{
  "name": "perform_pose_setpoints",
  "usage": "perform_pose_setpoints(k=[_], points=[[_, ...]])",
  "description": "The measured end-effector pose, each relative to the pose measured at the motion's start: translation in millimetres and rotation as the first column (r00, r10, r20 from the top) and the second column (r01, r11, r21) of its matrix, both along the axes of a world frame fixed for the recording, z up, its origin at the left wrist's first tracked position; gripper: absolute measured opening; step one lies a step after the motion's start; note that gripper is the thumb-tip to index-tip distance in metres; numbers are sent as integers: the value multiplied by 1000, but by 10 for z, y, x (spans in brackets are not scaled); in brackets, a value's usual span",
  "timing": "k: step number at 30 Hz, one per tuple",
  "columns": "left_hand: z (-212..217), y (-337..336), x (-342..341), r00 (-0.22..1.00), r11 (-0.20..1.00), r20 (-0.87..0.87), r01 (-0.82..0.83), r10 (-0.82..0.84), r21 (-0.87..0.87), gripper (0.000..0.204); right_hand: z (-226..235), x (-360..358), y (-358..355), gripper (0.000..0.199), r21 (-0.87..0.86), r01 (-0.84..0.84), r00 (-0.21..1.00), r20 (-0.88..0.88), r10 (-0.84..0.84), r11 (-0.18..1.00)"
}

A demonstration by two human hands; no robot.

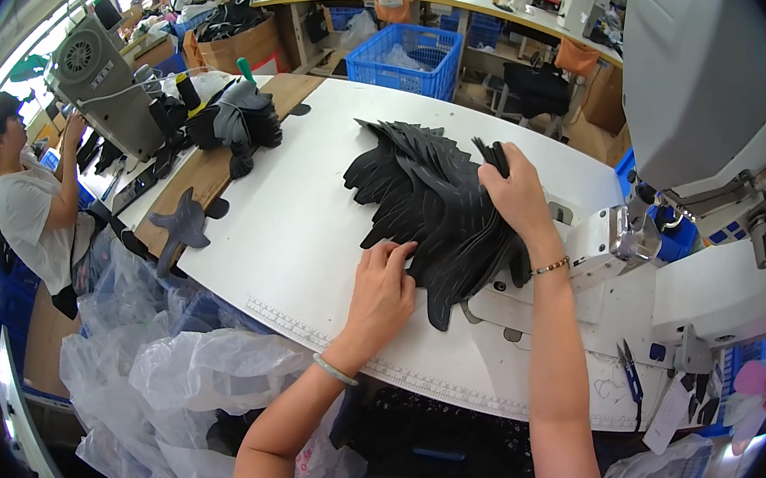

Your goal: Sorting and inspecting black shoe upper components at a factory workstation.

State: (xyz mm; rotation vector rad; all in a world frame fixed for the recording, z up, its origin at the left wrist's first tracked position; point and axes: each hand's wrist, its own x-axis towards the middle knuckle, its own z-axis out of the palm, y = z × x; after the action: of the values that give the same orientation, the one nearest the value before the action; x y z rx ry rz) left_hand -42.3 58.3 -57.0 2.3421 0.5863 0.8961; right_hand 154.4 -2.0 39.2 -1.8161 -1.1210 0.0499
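A fanned pile of black and dark grey cut pieces (438, 203), thin and curved like shoe-upper parts, lies on the white sewing table (284, 201). My right hand (520, 200) is closed around the pile's far right end, with dark ends sticking up past the fingers. At the near left edge of the pile, my left hand (382, 287) has its fingers bent and pressed together against the pieces. Its fingertips are partly hidden among them. Some pieces at the right lie under my right wrist.
A white sewing machine (621, 236) stands close at my right, with scissors (632, 377) near the front edge. Another bundle of grey pieces (237, 116) sits on a wooden board at left. Plastic bags (191, 377) hang below; a person (38, 193) works far left.
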Motion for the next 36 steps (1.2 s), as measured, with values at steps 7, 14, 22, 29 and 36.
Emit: perform_pose_setpoints(k=[7, 14, 22, 29, 36], points=[[-34, -8, 24, 1000, 999, 19, -9, 8, 34, 25, -211, -29, 303, 52, -64, -62, 950, 302, 78, 996], [-22, -18, 11, 999, 999, 34, 19, -20, 26, 22, -292, 99, 278, 50, -274, -115, 992, 17, 124, 955], [69, -79, -6, 999, 999, 20, -38, 37, 19, 21, -241, 177, 247, 47, -151, 102, 994, 43, -97, 983], [21, -16, -69, 988, 986, -151, 36, -11, 164, 28, -125, -319, -31, 60, -470, 48, 986, 163, 33, 881], [-40, -22, -35, 992, 992, 26, 126, -127, 32, 23, -273, -447, -186, 53, -481, 1, 999, 37, 19, 877]])
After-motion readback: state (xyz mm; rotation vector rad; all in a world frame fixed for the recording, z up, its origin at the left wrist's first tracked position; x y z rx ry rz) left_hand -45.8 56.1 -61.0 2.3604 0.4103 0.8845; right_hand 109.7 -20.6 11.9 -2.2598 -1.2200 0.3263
